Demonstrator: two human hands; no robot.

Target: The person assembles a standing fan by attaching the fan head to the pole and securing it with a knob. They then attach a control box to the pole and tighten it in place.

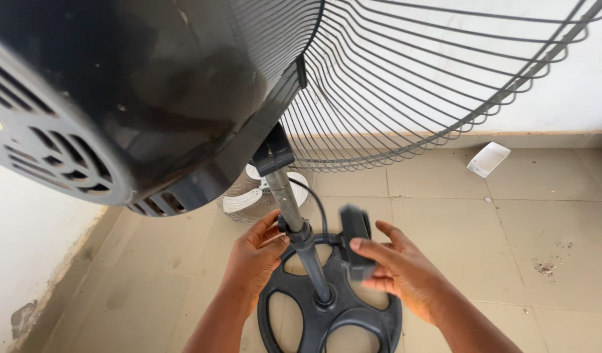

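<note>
A black standing fan fills the view from behind: its dark motor housing (118, 98) is at top left and its wire rear grille (412, 85) spreads to the right. The grey pole (289, 202) runs down to a round black base (327, 320) on the floor. My left hand (255, 255) wraps around the pole's black collar at mid height. My right hand (395, 268) holds a small black box (355, 238) joined to the pole by a black cord (317, 206).
A white fan blade inside a wire grille (248, 196) lies on the tiled floor behind the pole. A white card or box (488, 158) lies near the far wall. White walls run along the left side and the back.
</note>
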